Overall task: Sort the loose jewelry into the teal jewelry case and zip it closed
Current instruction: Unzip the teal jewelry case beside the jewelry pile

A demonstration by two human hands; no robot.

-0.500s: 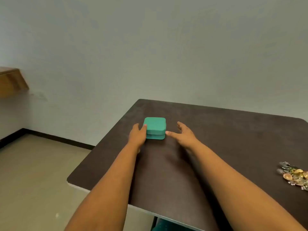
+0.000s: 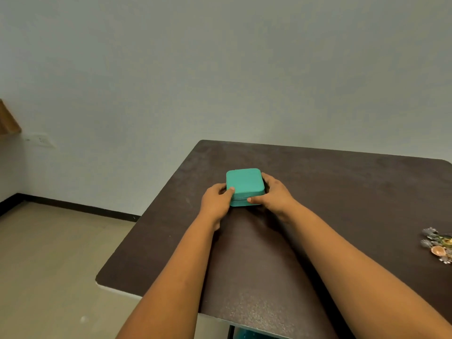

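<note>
Two hands of mine grip the teal case [image 2: 245,185], which sits shut on the dark counter [image 2: 342,192] toward its far left corner. My left hand [image 2: 216,200] holds its left side, thumb on the lid; my right hand [image 2: 275,193] wraps the right side, thumb on the front. The loose jewelry [image 2: 437,244] lies heaped at the counter's right edge, well apart.

A dark brown table [image 2: 342,192] stood against a pale wall [image 2: 220,69], with beige floor [image 2: 49,253], black baseboard [image 2: 80,207] and a wooden shelf edge [image 2: 8,122] far left.
</note>
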